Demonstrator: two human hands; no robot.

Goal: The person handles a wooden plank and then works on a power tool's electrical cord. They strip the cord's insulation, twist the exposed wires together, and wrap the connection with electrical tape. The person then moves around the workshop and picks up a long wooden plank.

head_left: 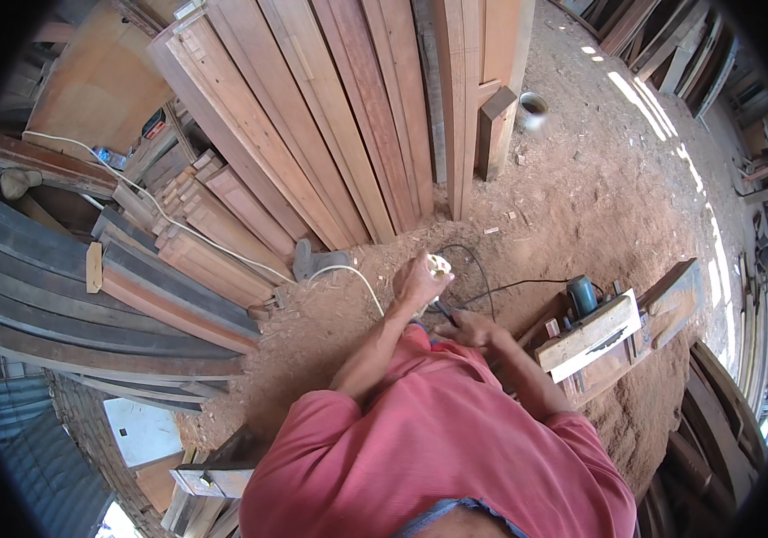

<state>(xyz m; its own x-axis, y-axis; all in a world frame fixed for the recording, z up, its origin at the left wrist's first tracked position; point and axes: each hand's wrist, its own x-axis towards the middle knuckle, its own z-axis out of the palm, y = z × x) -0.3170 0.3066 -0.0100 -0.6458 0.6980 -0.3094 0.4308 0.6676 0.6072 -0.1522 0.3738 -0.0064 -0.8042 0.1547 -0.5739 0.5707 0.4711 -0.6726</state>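
My left hand [418, 285] is raised in front of my body, its fingers closed round a small white and yellowish piece [438, 265] with reddish spots. That piece looks like the socket of an extension lead, though its detail is too small to be sure. Just below and to the right, my right hand [473, 328] grips a narrow black plug-like piece [445, 311], pointed toward the left hand. A white cord [368, 285] runs in from the left and passes behind my left forearm. On the ground a black cord [527, 283] loops near my hands and leads to a blue-green power tool [583, 294].
The power tool sits against a low wooden bench [594, 345] with a dark slot, to my right. Tall planks [312, 117] lean ahead, and dark curved boards [88, 314] are stacked on the left. A round can [533, 109] stands on the sawdust-covered floor [581, 197].
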